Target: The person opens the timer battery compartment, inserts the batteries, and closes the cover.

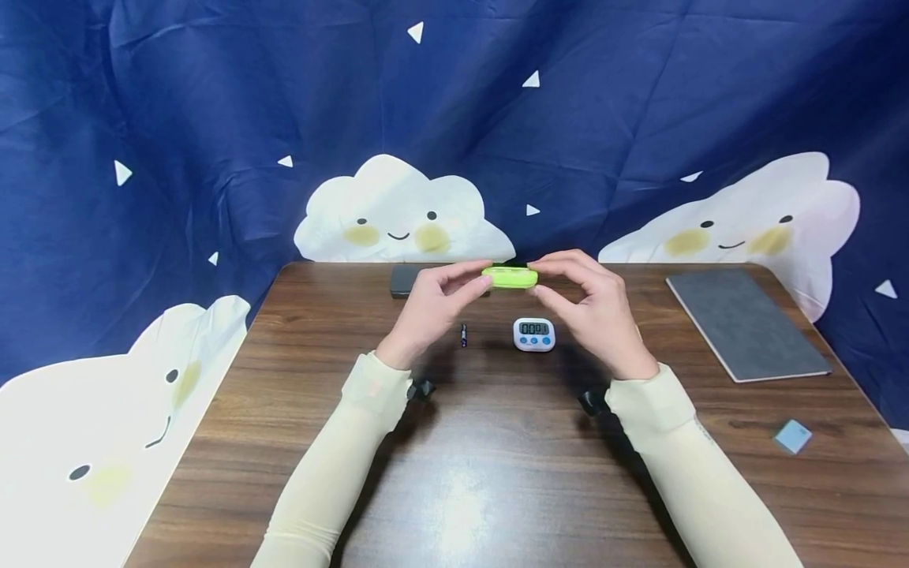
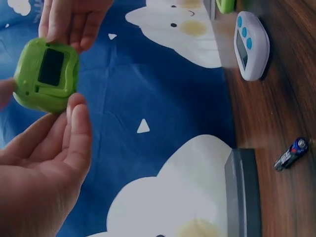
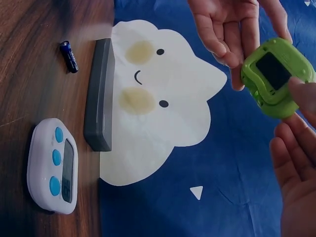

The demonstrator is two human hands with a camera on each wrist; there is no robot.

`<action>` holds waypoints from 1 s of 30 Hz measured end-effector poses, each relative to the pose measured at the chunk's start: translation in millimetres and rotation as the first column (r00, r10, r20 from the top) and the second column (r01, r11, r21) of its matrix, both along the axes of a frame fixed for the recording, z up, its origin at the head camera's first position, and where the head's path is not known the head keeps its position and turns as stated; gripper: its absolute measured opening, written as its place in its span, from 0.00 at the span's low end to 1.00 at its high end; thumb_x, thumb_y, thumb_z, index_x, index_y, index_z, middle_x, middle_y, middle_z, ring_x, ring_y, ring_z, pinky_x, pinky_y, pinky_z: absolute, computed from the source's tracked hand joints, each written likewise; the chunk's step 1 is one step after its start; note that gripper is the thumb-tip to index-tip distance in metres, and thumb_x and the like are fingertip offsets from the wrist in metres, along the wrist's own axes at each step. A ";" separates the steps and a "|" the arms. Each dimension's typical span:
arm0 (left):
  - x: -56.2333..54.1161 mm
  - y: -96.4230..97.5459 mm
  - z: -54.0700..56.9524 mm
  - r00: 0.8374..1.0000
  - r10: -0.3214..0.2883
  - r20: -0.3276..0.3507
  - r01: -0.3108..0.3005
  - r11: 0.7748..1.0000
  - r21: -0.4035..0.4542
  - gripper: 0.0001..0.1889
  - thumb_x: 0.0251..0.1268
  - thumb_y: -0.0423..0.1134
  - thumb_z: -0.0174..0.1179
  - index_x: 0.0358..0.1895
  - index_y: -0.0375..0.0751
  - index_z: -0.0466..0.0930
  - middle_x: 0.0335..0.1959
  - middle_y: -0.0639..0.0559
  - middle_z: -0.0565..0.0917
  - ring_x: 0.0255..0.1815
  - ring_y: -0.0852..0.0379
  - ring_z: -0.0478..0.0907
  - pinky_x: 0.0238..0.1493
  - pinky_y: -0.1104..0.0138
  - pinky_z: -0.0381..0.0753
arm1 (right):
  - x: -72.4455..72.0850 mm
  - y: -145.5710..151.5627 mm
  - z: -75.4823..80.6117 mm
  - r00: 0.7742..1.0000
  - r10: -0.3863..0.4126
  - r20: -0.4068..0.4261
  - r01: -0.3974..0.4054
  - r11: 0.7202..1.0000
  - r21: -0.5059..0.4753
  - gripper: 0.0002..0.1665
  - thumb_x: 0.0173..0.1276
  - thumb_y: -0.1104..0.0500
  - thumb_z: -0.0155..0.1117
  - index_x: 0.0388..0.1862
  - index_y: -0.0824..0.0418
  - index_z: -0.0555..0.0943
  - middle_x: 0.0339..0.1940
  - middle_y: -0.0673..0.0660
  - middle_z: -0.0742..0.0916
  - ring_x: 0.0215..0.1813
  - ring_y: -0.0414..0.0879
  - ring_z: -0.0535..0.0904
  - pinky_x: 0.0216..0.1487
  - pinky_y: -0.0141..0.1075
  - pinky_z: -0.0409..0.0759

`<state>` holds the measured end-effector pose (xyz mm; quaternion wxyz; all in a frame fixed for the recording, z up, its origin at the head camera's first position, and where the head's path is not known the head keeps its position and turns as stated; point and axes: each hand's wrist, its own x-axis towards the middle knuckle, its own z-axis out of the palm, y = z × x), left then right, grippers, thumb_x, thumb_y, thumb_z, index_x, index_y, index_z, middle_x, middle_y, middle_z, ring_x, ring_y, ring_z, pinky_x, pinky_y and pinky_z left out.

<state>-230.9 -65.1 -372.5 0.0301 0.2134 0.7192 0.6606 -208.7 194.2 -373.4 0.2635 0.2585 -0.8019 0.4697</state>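
White timer [image 1: 534, 334]: sits on the worktop [image 1: 284, 442] below and nearer than the raised hands, its display up, three blue buttons lined beneath it.
Battery [image 1: 464, 335]: small and dark, lying left of the white timer, apart from it.
Grey notebook [image 1: 746, 323]: flat at the far right, along the worktop's edge.
Light-blue square [image 1: 792, 436]: nearer than the notebook, on the right.
Curtain [image 1: 568, 95]: blue with white clouds, hanging behind the far edge.
In the way: the left hand [image 1: 429, 310] hides part of the dark box from the head view.
Dark box [image 1: 405, 281]: at the far edge; contents, if any, cannot be told.
Green device [image 1: 510, 277]: held above the worktop between both hands; a dark rectangular panel shows on one face.
Hands: left pinches one end, right hand [image 1: 596, 308] the other.
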 end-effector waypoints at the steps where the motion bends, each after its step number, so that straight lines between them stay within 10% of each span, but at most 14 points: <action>1: 0.3 0.8 -0.5 1.000 -0.002 -0.012 0.001 1.000 -0.028 0.21 0.84 0.37 0.67 0.72 0.33 0.85 0.58 0.36 0.93 0.52 0.60 0.91 0.61 0.68 0.92 | -0.2 0.1 -0.5 1.000 -0.015 -0.003 0.015 1.000 -0.003 0.19 0.70 0.66 0.83 0.59 0.55 0.94 0.54 0.51 0.94 0.61 0.29 0.85 0.66 0.21 0.80; 15: 3.5 4.8 -4.0 0.976 0.004 -0.216 -0.064 0.961 -0.268 0.26 0.88 0.41 0.62 0.82 0.43 0.76 0.59 0.42 0.94 0.56 0.52 0.95 0.60 0.64 0.93 | -2.2 -0.6 -0.3 0.993 -0.112 0.031 0.113 0.993 -0.027 0.24 0.74 0.62 0.81 0.67 0.48 0.92 0.41 0.53 0.92 0.44 0.33 0.83 0.48 0.21 0.80; 30: 5.7 6.8 -3.0 0.941 -0.039 -0.336 -0.066 0.952 -0.298 0.39 0.72 0.32 0.77 0.83 0.40 0.74 0.55 0.42 0.95 0.52 0.49 0.91 0.66 0.63 0.92 | -2.6 8.7 3.2 0.937 -0.038 0.348 0.066 0.995 -0.070 0.22 0.80 0.55 0.76 0.70 0.50 0.90 0.39 0.43 0.93 0.39 0.40 0.87 0.38 0.26 0.81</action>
